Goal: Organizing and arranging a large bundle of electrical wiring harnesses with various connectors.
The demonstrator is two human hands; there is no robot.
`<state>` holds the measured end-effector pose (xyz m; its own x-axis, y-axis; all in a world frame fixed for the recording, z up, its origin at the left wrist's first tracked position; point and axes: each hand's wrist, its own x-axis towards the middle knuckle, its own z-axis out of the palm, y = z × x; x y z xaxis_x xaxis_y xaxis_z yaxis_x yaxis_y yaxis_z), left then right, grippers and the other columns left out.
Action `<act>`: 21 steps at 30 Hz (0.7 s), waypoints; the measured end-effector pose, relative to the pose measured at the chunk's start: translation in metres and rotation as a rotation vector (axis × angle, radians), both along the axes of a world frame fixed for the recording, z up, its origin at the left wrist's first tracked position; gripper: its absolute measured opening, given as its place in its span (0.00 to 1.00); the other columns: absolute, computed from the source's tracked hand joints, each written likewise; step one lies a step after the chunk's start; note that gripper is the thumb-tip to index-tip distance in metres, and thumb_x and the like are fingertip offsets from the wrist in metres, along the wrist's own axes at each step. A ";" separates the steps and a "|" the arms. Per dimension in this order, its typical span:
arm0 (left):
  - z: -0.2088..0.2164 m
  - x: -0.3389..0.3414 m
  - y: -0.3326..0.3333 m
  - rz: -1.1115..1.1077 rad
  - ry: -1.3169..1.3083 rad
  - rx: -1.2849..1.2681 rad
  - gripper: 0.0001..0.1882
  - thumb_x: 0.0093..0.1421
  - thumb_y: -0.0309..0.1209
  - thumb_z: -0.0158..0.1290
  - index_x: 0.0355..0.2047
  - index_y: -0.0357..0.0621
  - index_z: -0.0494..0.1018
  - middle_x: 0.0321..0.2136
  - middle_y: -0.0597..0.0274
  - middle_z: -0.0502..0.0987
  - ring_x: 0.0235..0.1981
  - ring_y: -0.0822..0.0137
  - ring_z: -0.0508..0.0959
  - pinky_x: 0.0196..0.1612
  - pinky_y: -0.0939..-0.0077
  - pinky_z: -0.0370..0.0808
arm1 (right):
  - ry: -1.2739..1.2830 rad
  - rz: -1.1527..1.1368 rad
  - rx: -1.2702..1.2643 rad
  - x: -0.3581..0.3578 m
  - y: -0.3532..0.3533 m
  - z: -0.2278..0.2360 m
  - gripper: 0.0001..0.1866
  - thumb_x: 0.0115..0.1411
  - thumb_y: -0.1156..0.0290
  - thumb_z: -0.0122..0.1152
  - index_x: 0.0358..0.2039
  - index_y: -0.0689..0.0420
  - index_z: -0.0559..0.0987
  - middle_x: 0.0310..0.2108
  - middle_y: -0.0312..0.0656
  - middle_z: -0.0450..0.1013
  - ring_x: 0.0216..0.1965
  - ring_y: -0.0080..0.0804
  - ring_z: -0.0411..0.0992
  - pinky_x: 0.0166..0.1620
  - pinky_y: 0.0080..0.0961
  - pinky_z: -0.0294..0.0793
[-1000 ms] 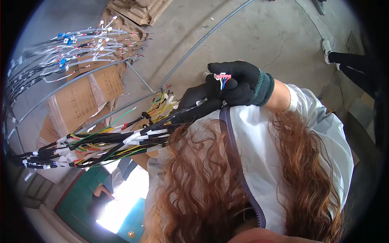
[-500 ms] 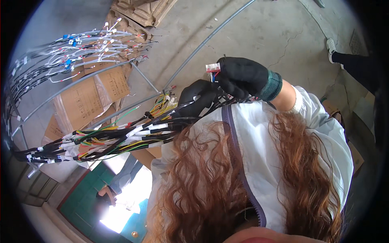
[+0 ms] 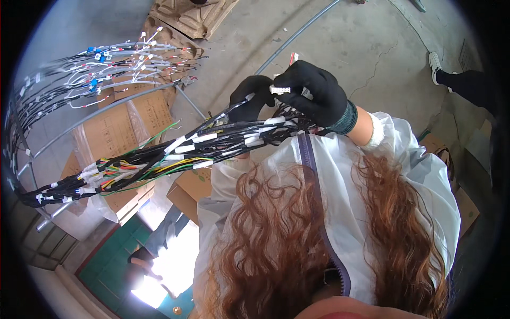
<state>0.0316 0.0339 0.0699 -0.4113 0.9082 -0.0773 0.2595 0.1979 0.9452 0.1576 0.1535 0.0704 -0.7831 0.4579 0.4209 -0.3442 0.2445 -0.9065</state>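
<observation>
In front of my chest are both hands, in black gloves. My right hand (image 3: 317,94) is closed, pinching a small white multi-pin connector (image 3: 280,90) between thumb and fingers. My left hand (image 3: 252,99) is closed round a black cable (image 3: 234,108), its fingertips close beside the connector; whether they touch it I cannot tell. A red and white tag-like piece (image 3: 294,57) sticks up behind my right fingers. Below the hands runs a thick wire harness (image 3: 207,141), black with white tape bands and some yellow, green and orange wires, stretching to the lower left.
More wires with white and blue connectors (image 3: 98,56) hang over a grey metal tube frame (image 3: 109,106) at left. Cardboard boxes (image 3: 106,133) lie beneath. Another person's leg (image 3: 465,87) shows at right, and a person's arm (image 3: 142,259) at lower left.
My right hand has turned the connector and brought it down toward my left fingers. The left hand has risen with the cable, and the harness has shifted up near my hands.
</observation>
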 end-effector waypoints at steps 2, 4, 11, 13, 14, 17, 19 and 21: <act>0.002 0.006 0.009 0.030 -0.053 -0.025 0.07 0.48 0.26 0.48 0.28 0.36 0.69 0.25 0.62 0.69 0.23 0.74 0.70 0.28 0.81 0.65 | 0.013 -0.035 0.102 0.002 0.007 0.005 0.11 0.45 0.80 0.55 0.32 0.61 0.72 0.27 0.41 0.68 0.23 0.27 0.66 0.27 0.20 0.65; -0.006 0.007 0.009 -0.032 -0.322 -0.010 0.08 0.49 0.27 0.49 0.29 0.36 0.69 0.27 0.60 0.70 0.26 0.73 0.70 0.31 0.81 0.67 | -0.043 -0.015 0.061 0.005 0.018 0.015 0.11 0.45 0.80 0.55 0.33 0.62 0.71 0.27 0.40 0.68 0.24 0.26 0.66 0.28 0.19 0.65; 0.006 0.010 0.023 0.057 -0.255 -0.053 0.08 0.51 0.25 0.41 0.26 0.32 0.69 0.22 0.55 0.73 0.23 0.69 0.73 0.29 0.78 0.69 | -0.103 -0.257 -0.606 0.028 0.056 -0.018 0.12 0.54 0.68 0.48 0.37 0.61 0.68 0.25 0.39 0.68 0.25 0.23 0.67 0.30 0.19 0.68; 0.003 0.013 0.032 0.237 -0.340 -0.051 0.10 0.53 0.28 0.41 0.27 0.32 0.68 0.17 0.56 0.72 0.19 0.68 0.73 0.27 0.77 0.70 | -0.250 -0.229 -0.330 0.045 0.039 -0.033 0.11 0.53 0.68 0.48 0.34 0.60 0.69 0.26 0.39 0.68 0.25 0.26 0.68 0.30 0.21 0.68; 0.003 0.014 0.037 0.229 -0.337 -0.051 0.10 0.53 0.28 0.41 0.27 0.32 0.68 0.17 0.56 0.72 0.19 0.68 0.73 0.27 0.77 0.70 | -0.388 -0.177 -0.055 0.052 0.028 -0.039 0.09 0.53 0.68 0.48 0.32 0.59 0.70 0.27 0.40 0.68 0.26 0.28 0.68 0.31 0.22 0.68; 0.006 0.011 0.045 0.352 -0.337 0.128 0.12 0.55 0.31 0.41 0.28 0.32 0.68 0.18 0.55 0.72 0.20 0.67 0.73 0.27 0.76 0.70 | -0.379 0.123 0.145 0.064 -0.008 -0.051 0.09 0.53 0.66 0.46 0.30 0.56 0.72 0.28 0.41 0.69 0.31 0.37 0.67 0.35 0.29 0.66; -0.001 0.011 0.041 0.332 -0.436 0.322 0.12 0.55 0.31 0.42 0.29 0.32 0.67 0.21 0.54 0.72 0.21 0.65 0.73 0.26 0.76 0.70 | -0.447 0.196 0.193 0.067 -0.008 -0.039 0.11 0.51 0.62 0.47 0.29 0.56 0.72 0.28 0.42 0.69 0.31 0.39 0.67 0.37 0.31 0.66; -0.001 0.010 0.038 0.312 -0.487 0.388 0.11 0.54 0.31 0.43 0.30 0.32 0.67 0.24 0.53 0.71 0.22 0.63 0.74 0.27 0.74 0.71 | -0.482 0.142 0.223 0.067 -0.001 -0.030 0.11 0.51 0.62 0.48 0.28 0.56 0.72 0.29 0.43 0.69 0.31 0.39 0.67 0.36 0.32 0.65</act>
<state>0.0420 0.0717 0.0685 -0.6584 0.7526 -0.0129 -0.2257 -0.1810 0.9572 0.2246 0.1528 0.0402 -0.9587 0.2747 0.0743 0.0534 0.4300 -0.9012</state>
